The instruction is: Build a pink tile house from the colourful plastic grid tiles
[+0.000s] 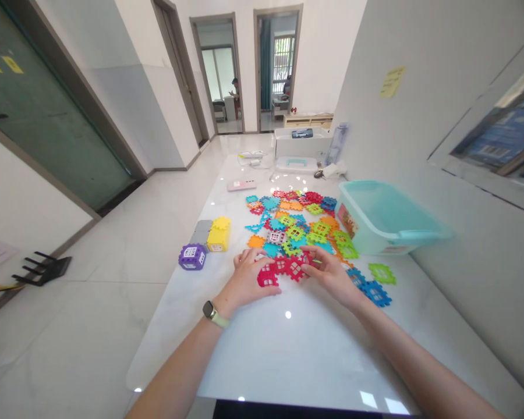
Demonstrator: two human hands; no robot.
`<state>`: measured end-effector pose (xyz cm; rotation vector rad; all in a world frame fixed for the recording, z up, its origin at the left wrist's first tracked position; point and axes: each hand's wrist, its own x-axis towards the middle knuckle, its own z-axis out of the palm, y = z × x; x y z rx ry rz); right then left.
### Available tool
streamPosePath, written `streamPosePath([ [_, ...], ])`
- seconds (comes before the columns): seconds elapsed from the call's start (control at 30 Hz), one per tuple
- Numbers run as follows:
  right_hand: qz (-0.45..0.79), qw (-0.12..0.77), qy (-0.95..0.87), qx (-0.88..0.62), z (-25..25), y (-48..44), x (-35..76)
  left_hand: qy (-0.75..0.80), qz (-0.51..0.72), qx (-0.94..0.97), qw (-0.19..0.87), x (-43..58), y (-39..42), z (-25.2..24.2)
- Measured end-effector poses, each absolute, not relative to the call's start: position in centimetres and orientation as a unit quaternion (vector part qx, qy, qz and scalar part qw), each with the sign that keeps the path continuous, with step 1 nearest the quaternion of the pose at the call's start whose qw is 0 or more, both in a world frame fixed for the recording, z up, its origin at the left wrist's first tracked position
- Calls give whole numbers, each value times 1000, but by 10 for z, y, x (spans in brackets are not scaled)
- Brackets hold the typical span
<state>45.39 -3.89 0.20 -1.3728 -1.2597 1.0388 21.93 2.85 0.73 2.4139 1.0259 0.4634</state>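
Observation:
Both hands are at a red assembly of flat interlocking building pieces (pixel 282 266) with window cut-outs, near the middle of the white table (pixel 288 349). My left hand (pixel 248 276), with a watch (pixel 213 313) on its wrist, curls round the assembly's left end, thumb at the near side. At the right end, my right hand (pixel 329 273) pinches a red piece between thumb and fingers. Behind the hands spreads a pile of loose colourful pieces (pixel 296 233). Left of my left hand stand a purple block (pixel 192 257) and a yellow block (pixel 219 235) touching a grey one (pixel 199 234).
A turquoise bin (pixel 388 215) stands on the right by the wall. Joined blue pieces (pixel 371 288) and a green piece (pixel 382 273) lie right of my right hand. Farther back are a pink case (pixel 241 185), a lidded clear box (pixel 297 165) and a bottle (pixel 337 142).

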Motion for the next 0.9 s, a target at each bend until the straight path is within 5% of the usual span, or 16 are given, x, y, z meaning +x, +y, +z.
streamPosePath([
  [0.2,480,489,-517,-513,3,-44,439,362,308,739,478,243,13,-3],
  [0.3,335,465,-577,-581,3,-40,456,359,346,668,552,244,15,-9],
  [0.47,1,402,-659,-635,8,-40,473,366,353,688,518,237,21,-9],
  [0.63,114,300,-820,-474,14,-53,435,351,325,728,490,240,15,-6],
  [0.77,169,301,-824,-449,11,-51,420,339,321,725,506,239,15,-4],
  [0.9,185,311,-800,-479,8,-48,427,344,302,812,362,234,18,1],
])
